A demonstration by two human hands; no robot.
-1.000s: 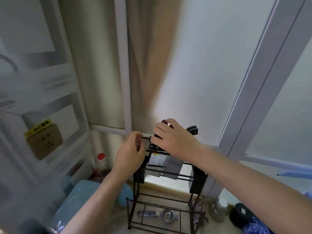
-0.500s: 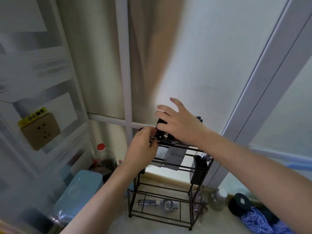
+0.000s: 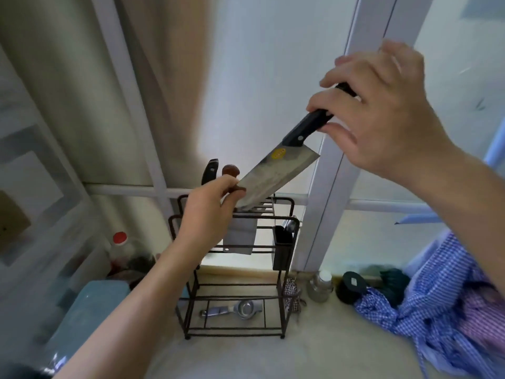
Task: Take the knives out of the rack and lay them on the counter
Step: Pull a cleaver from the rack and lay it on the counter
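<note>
My right hand (image 3: pixel 382 113) grips the black handle of a cleaver (image 3: pixel 276 180), whose wide blade with a yellow sticker slants down-left, its tip just above the rack top. The dark wire rack (image 3: pixel 284 294) stands on the pale counter (image 3: pixel 246 356). My left hand (image 3: pixel 207 214) is closed around the brown wooden handle (image 3: pixel 231 170) of a second cleaver, whose blade (image 3: pixel 239 236) still hangs inside the rack. A third knife's black handle (image 3: pixel 210 170) sticks up at the rack's back left.
A black utensil cup (image 3: pixel 282 247) hangs on the rack's right side. A metal squeezer (image 3: pixel 237 309) lies on its bottom shelf. A red-capped bottle (image 3: pixel 120 242) and blue box (image 3: pixel 87 310) stand left; a small jar (image 3: pixel 319 285), black lid (image 3: pixel 352 285) and blue checked cloth (image 3: pixel 426 315) lie right.
My right hand has drawn the black-handled cleaver up and right out of the rack. My left hand has shifted from the rack's top bar onto the brown-handled knife.
</note>
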